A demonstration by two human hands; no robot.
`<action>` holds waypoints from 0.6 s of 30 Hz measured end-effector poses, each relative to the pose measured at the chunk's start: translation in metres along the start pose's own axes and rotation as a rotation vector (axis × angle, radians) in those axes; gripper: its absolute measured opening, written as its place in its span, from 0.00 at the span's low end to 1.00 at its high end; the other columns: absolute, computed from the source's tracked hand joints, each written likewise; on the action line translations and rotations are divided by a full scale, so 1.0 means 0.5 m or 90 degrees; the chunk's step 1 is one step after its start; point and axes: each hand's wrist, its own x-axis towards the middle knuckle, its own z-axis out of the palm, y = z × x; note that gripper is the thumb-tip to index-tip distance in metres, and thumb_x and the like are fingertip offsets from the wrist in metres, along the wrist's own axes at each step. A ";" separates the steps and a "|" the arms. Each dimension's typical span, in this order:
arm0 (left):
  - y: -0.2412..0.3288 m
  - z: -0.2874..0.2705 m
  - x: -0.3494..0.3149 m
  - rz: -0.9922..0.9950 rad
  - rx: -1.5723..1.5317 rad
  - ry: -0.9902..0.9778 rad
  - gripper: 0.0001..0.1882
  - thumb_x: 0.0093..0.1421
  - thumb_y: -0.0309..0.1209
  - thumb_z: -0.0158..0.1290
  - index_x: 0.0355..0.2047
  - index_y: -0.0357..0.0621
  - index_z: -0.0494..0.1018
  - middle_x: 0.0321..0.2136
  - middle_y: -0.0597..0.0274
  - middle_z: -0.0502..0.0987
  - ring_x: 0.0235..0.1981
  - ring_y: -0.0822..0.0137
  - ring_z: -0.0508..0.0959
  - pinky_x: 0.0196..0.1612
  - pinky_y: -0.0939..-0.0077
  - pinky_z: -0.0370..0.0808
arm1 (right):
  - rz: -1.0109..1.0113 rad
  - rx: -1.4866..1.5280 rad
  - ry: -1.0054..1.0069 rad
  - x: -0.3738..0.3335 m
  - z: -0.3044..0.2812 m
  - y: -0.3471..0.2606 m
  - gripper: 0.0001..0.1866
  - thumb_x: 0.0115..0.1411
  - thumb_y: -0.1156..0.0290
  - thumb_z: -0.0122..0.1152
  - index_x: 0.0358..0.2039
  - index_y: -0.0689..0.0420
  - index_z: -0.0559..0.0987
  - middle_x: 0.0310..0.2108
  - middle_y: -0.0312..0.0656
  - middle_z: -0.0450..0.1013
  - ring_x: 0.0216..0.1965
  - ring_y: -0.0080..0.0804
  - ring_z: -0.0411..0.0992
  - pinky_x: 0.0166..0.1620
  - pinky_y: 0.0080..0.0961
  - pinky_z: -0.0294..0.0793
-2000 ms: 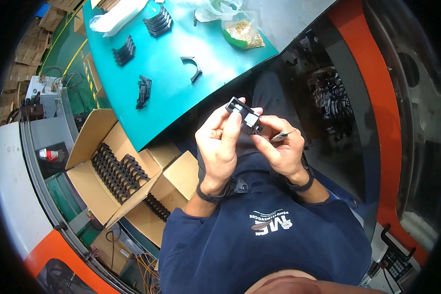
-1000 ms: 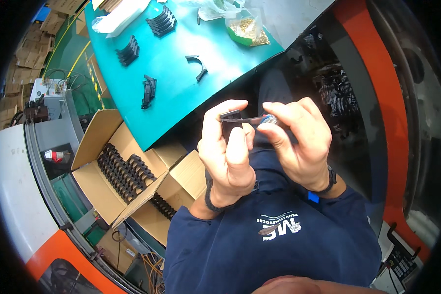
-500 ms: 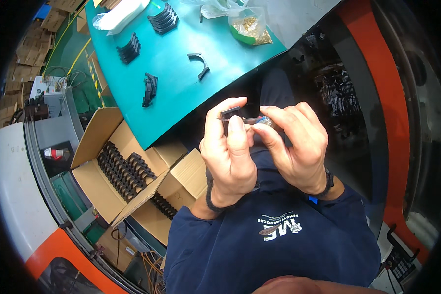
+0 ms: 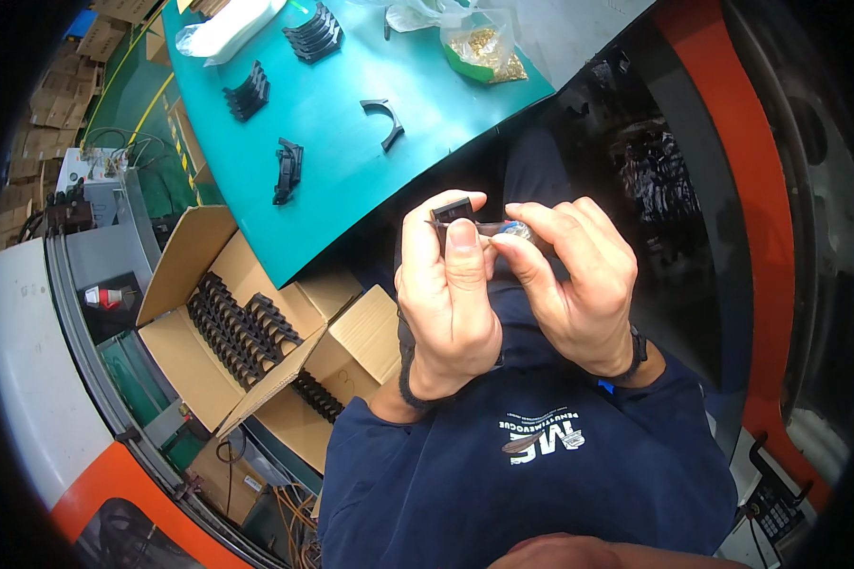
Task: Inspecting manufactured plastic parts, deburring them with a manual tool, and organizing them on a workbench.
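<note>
My left hand [image 4: 451, 303] is closed on a small black plastic part [image 4: 454, 211], held between the thumb and fingers in front of my chest. Pinched in my right hand [image 4: 579, 284] is a slim tool [image 4: 510, 229] with a blue and clear end. Its thin dark tip reaches leftward to the black part; whether the two touch is hard to tell. Fingers cover much of both things. On the green table beyond, a curved black plastic piece [image 4: 386, 123] lies singly, nearest to my hands.
Stacked curved black pieces [image 4: 314, 35] and smaller groups [image 4: 249, 92] [image 4: 287, 173] lie on the green table [image 4: 342, 185]. A clear bag [image 4: 479, 47] of brass-coloured small parts rests at its right end. Lower left, an open cardboard box [image 4: 185, 365] holds rows of black pieces.
The black part has tilted slightly in my left fingers, showing more of its face. My left hand has shifted a little to the right; the right hand hardly moves.
</note>
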 end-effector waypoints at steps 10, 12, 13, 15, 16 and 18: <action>-0.002 0.002 -0.002 -0.004 0.010 0.006 0.13 0.70 0.31 0.42 0.45 0.33 0.67 0.23 0.67 0.72 0.24 0.82 0.66 0.28 0.87 0.65 | 0.016 0.003 0.004 -0.004 0.002 -0.004 0.13 0.47 0.75 0.70 0.34 0.64 0.79 0.21 0.42 0.72 0.20 0.36 0.68 0.24 0.28 0.67; 0.000 0.004 -0.001 -0.011 0.004 0.006 0.13 0.70 0.32 0.42 0.45 0.33 0.67 0.23 0.67 0.72 0.24 0.82 0.66 0.28 0.87 0.64 | 0.021 0.004 0.006 -0.005 0.002 -0.005 0.13 0.47 0.76 0.69 0.34 0.64 0.79 0.21 0.42 0.73 0.21 0.36 0.69 0.24 0.28 0.68; -0.002 0.005 -0.002 -0.011 -0.002 0.005 0.13 0.70 0.32 0.42 0.45 0.33 0.67 0.23 0.67 0.72 0.24 0.82 0.66 0.28 0.87 0.64 | 0.023 0.006 0.007 -0.006 0.002 -0.005 0.13 0.47 0.76 0.69 0.34 0.64 0.79 0.21 0.42 0.73 0.21 0.37 0.69 0.24 0.29 0.68; -0.005 0.005 -0.003 -0.011 -0.014 0.003 0.13 0.70 0.32 0.42 0.46 0.33 0.67 0.23 0.67 0.72 0.24 0.82 0.66 0.28 0.87 0.64 | 0.026 0.008 0.009 -0.007 0.003 -0.005 0.13 0.47 0.76 0.69 0.34 0.64 0.79 0.22 0.42 0.73 0.21 0.37 0.69 0.24 0.29 0.68; -0.005 0.004 -0.003 -0.014 -0.013 0.003 0.13 0.70 0.32 0.42 0.45 0.33 0.67 0.23 0.67 0.72 0.24 0.82 0.66 0.28 0.87 0.65 | 0.026 0.007 0.010 -0.007 0.004 -0.005 0.13 0.46 0.76 0.69 0.34 0.64 0.79 0.22 0.43 0.73 0.21 0.37 0.69 0.25 0.29 0.68; -0.003 0.003 -0.003 -0.021 -0.010 0.002 0.12 0.69 0.31 0.43 0.45 0.33 0.67 0.23 0.67 0.72 0.24 0.82 0.66 0.28 0.87 0.65 | 0.026 0.005 0.012 -0.007 0.005 -0.005 0.13 0.46 0.76 0.70 0.34 0.64 0.79 0.22 0.43 0.73 0.21 0.37 0.70 0.25 0.29 0.68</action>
